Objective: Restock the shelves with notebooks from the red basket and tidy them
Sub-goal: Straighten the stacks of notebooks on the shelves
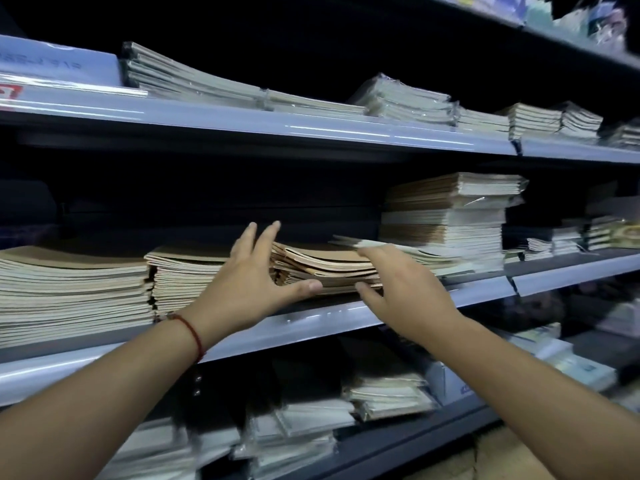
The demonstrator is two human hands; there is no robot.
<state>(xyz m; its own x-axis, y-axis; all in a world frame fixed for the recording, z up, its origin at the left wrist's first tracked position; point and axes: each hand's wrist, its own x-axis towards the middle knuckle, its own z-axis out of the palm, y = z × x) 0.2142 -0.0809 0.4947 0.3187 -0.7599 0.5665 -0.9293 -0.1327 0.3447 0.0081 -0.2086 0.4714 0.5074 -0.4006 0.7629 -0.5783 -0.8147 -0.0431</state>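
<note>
A low, uneven stack of brown-covered notebooks (325, 268) lies on the middle shelf (346, 317). My left hand (249, 282) stands against the stack's left end with its fingers straight and spread, and its thumb lies along the stack's lower front edge. My right hand (405, 292) holds the stack's right end, fingers over the top and thumb at the lower front. The red basket is out of view.
Taller notebook stacks flank the brown one: pale-edged stacks (76, 292) on the left and a high brown and white stack (446, 216) on the right. The upper shelf (277, 123) carries wrapped notebook bundles. The lower shelf (388, 393) holds packs in clear plastic.
</note>
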